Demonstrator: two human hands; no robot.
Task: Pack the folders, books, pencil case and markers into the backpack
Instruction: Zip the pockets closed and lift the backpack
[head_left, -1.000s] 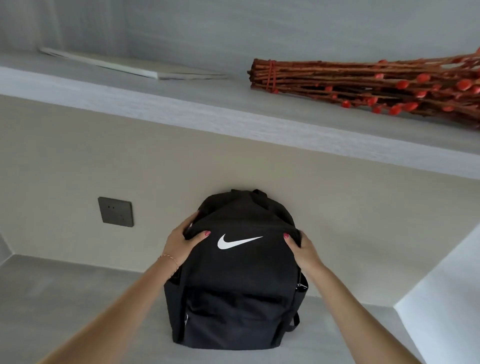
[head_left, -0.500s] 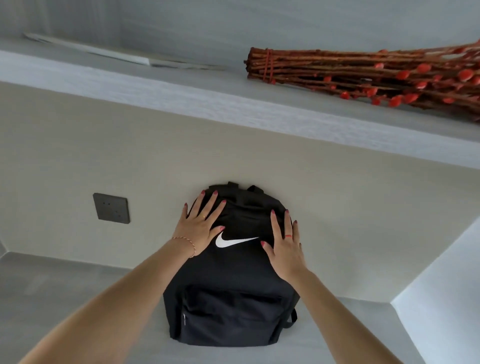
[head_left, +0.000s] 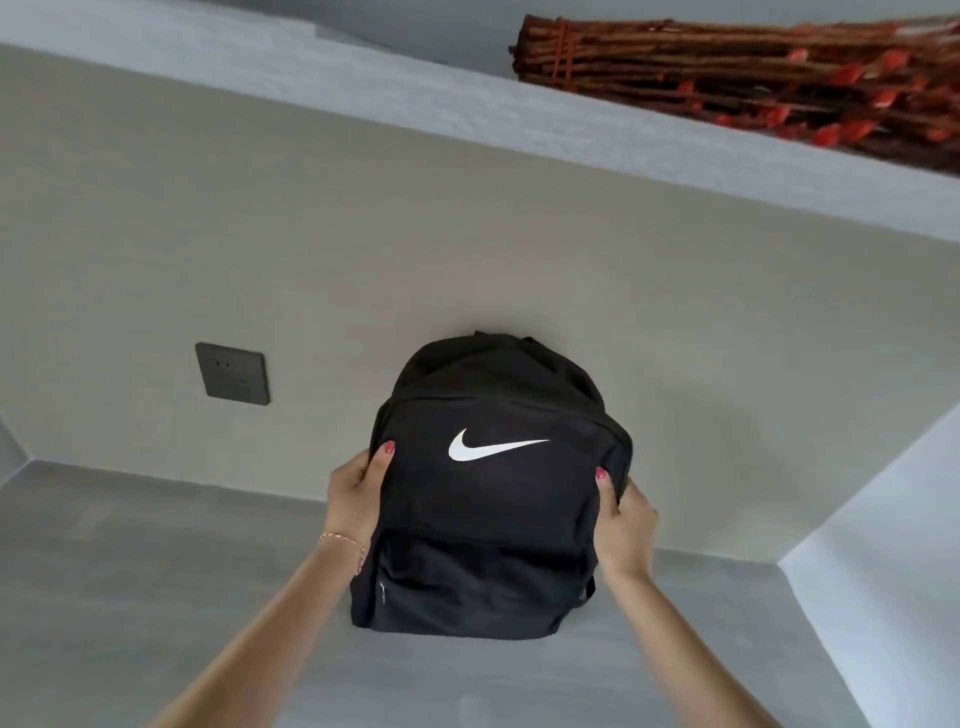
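Note:
A black backpack (head_left: 493, 499) with a white swoosh stands upright on the grey desk (head_left: 130, 597), its back against the beige wall. Its zips look closed. My left hand (head_left: 356, 499) grips the pack's left side, thumb on the front panel. My right hand (head_left: 626, 519) grips the right side the same way, thumb on the front. No folders, books, pencil case or markers are in view.
A dark wall socket (head_left: 232, 373) sits left of the pack. Above runs a grey shelf (head_left: 363, 98) carrying a bundle of brown twigs with red buds (head_left: 737, 83). A white wall (head_left: 893, 571) closes the desk on the right.
Half a second ago both hands lay flat on the pack's front. Now they have slid down to its sides and grip it. The camera has tilted down a little.

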